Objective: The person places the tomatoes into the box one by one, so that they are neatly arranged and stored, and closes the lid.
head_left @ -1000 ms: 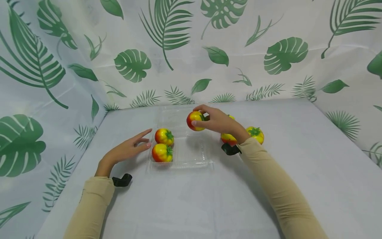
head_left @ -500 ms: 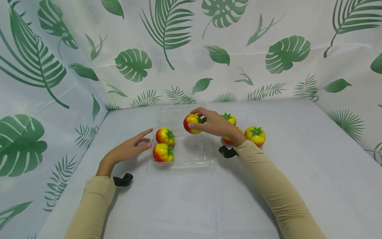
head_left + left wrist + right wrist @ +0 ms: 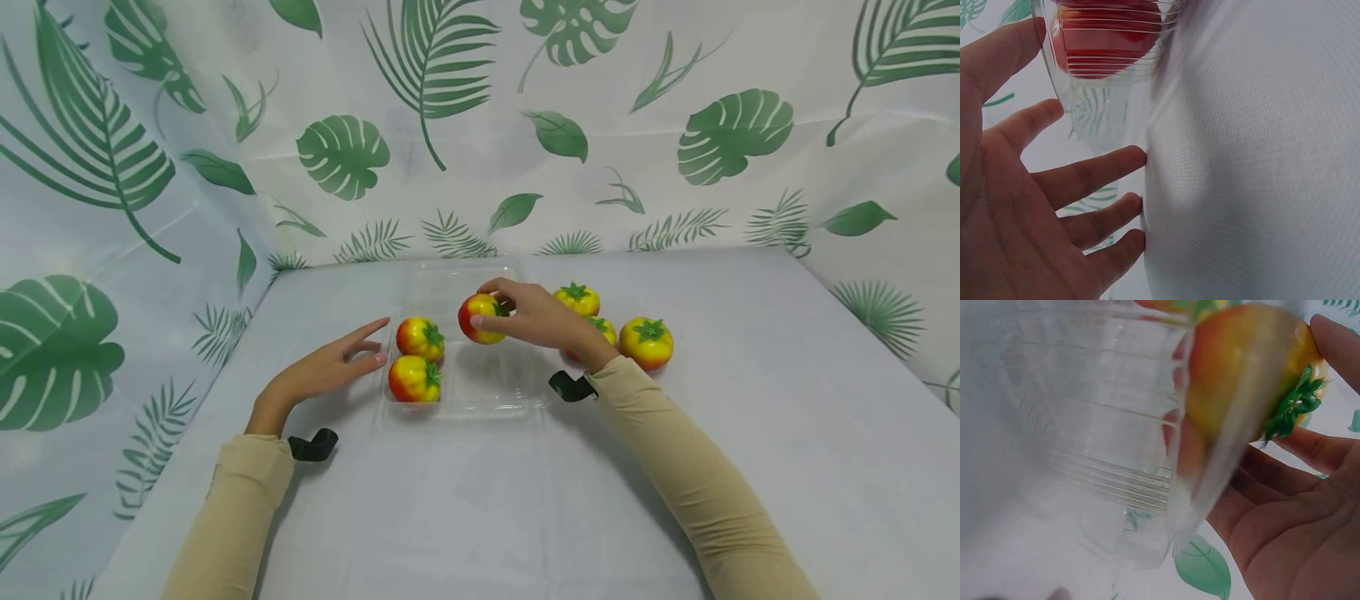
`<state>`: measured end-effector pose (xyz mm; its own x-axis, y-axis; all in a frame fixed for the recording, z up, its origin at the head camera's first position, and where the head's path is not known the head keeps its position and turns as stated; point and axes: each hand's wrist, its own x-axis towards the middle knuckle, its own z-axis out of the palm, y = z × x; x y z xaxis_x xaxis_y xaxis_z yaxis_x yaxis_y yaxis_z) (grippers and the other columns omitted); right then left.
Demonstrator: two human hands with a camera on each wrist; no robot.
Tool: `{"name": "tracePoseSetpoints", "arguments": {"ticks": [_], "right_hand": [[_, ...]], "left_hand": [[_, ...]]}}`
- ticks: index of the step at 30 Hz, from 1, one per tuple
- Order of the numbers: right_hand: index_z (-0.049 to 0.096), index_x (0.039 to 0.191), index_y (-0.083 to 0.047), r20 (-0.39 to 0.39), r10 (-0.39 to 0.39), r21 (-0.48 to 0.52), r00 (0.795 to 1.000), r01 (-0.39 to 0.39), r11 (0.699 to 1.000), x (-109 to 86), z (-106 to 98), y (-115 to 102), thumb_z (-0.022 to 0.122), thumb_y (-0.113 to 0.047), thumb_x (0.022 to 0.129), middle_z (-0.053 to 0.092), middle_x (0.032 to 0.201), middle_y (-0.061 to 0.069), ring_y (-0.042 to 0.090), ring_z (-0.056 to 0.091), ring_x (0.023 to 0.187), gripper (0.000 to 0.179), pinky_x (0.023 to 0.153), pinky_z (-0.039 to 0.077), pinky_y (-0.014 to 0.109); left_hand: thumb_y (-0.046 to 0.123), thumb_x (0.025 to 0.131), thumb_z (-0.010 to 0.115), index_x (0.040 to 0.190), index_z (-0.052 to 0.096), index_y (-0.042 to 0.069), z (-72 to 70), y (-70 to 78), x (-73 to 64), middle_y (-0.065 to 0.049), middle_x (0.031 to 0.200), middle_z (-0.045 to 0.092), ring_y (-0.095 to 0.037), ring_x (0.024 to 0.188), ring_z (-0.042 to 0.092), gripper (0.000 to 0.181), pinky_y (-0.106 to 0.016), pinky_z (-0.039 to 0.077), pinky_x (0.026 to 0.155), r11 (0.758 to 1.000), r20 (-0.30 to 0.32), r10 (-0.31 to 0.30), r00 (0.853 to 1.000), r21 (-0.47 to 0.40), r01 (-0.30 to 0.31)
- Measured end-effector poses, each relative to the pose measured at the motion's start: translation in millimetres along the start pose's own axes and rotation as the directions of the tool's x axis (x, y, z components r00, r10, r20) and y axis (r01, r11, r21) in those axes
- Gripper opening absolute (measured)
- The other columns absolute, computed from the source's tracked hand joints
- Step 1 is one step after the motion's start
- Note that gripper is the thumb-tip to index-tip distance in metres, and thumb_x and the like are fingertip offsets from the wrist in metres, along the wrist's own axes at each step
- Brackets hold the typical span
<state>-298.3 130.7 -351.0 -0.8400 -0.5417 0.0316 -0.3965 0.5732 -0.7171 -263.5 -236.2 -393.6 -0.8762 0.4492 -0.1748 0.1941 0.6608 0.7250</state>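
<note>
Leaf-print cloth hanging behind white-covered table (image 3: 480, 500). Clear plastic tray (image 3: 465, 396) sitting mid-table, two tomatoes (image 3: 420, 338) lying at its left end. Right hand (image 3: 542, 320) gripping third tomato (image 3: 480, 317) with curled fingers, holding it over tray's far side. Three more tomatoes (image 3: 647, 342) lying on table right of tray. Left hand (image 3: 322, 372) resting with fingers straight, fingertips lying just beside tray's left edge, holding nothing. Six tomatoes in all.

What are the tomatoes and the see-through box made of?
The tomato in the right hand looks like fake plastic or foam: even, waxy shine and a stiff moulded green stalk, though real cannot be ruled out. The clear tray looks like thin glossy plastic: see-through, with pressed ridges in its walls.
</note>
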Motion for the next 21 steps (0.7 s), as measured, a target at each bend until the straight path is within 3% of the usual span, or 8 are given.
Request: {"name": "tracePoseSetpoints", "arguments": {"ticks": [16,21], "right_hand": [[0.059,0.148,-0.01,0.016,0.021,-0.062,1.0,-0.02,0.998,-4.9,-10,-7,0.074,-0.043,0.1,0.064,0.135,0.008,0.03,0.063,0.119,0.06,0.099,0.057,0.046],[0.059,0.148,-0.01,0.037,-0.008,-0.065,0.999,0.011,0.998,-3.9,-11,-14,0.074,-0.044,0.1,0.065,0.135,0.007,0.029,0.064,0.118,0.061,0.098,0.057,0.045]], "left_hand": [[0.054,0.109,0.056,0.173,0.021,0.025,-2.0,-2.2,2.0,-0.024,0.162,0.046,-0.052,0.151,0.036,0.079,-0.075,0.027,0.118,1.0,0.004,0.0,1.0,0.013,0.0],[0.053,0.109,0.057,0.173,0.022,0.023,-1.9,-0.8,1.3,-0.025,0.161,0.046,-0.053,0.15,0.035,0.079,-0.075,0.027,0.118,1.0,0.006,0.003,1.0,0.012,-0.003]]}}
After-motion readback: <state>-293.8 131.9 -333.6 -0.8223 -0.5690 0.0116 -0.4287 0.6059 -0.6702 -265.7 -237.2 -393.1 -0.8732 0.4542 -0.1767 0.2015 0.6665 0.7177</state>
